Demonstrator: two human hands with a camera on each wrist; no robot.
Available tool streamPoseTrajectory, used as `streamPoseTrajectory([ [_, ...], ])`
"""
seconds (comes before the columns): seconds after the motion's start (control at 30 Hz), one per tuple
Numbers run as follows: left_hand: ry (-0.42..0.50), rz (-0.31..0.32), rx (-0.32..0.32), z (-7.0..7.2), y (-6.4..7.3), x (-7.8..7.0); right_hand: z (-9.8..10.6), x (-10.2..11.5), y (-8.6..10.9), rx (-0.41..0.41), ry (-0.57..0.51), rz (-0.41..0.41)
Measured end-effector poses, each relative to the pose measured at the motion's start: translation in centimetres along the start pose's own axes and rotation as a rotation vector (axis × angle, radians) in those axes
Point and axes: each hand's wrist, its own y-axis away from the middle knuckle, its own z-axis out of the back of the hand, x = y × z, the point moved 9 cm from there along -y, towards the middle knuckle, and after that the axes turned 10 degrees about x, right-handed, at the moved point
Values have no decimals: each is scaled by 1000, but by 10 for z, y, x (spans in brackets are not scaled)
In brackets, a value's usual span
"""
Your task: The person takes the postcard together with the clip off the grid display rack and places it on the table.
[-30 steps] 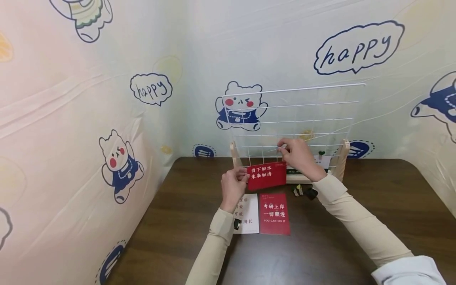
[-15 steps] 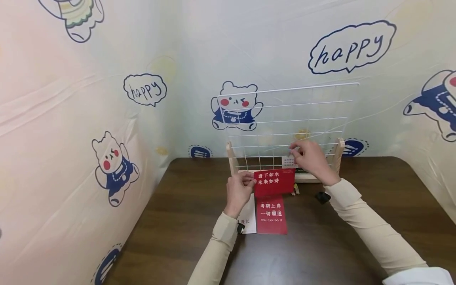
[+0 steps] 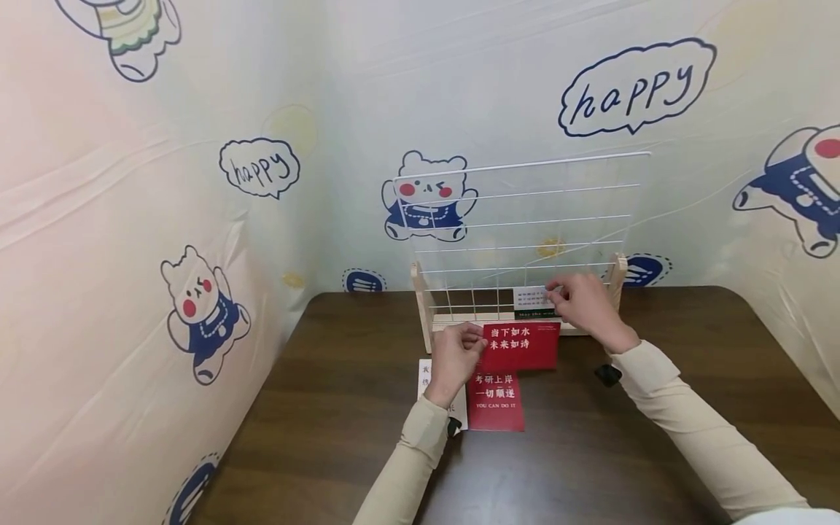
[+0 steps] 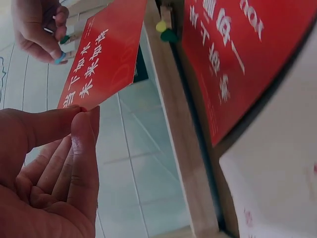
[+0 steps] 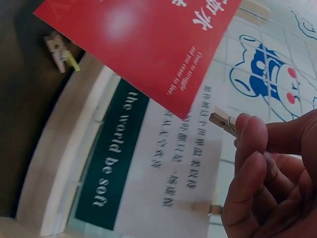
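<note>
My left hand (image 3: 454,357) pinches the left edge of a red card (image 3: 521,350) with white Chinese lettering, held up before the rack. Thumb and fingertips of my right hand (image 3: 586,306) pinch a small wooden clothespin (image 5: 223,122), whose end points at the red card's corner. A blue bit shows at these fingers in the left wrist view. Behind the red card, a white-and-green card (image 5: 163,163) is on the wire grid rack (image 3: 525,166), with another small clothespin (image 5: 215,209) at its edge. The red card overlaps it in the right wrist view.
A second red card (image 3: 496,408) and a white card (image 3: 425,375), partly behind my left hand, lie on the dark wood table (image 3: 315,437). Loose clothespins (image 5: 57,52) lie by the rack's wooden base. A wooden foot (image 3: 423,306) supports the rack's left side.
My left hand has carried the red card rightward and lower, now over the lying red card's top. My right hand has moved right and down along the grid, uncovering the white-and-green card.
</note>
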Motion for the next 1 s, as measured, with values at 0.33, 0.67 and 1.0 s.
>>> streamPoseTrajectory([
  [0.33,15,16,53,-23,-3,-2,-6,-19,7,41,39,-37],
  [0.67,32,33,109,-45,1,5,-20,-34,14,31,52,-37],
  [1.0,17,25,158,-61,-4,-3,-22,-38,13,35,95,-23],
])
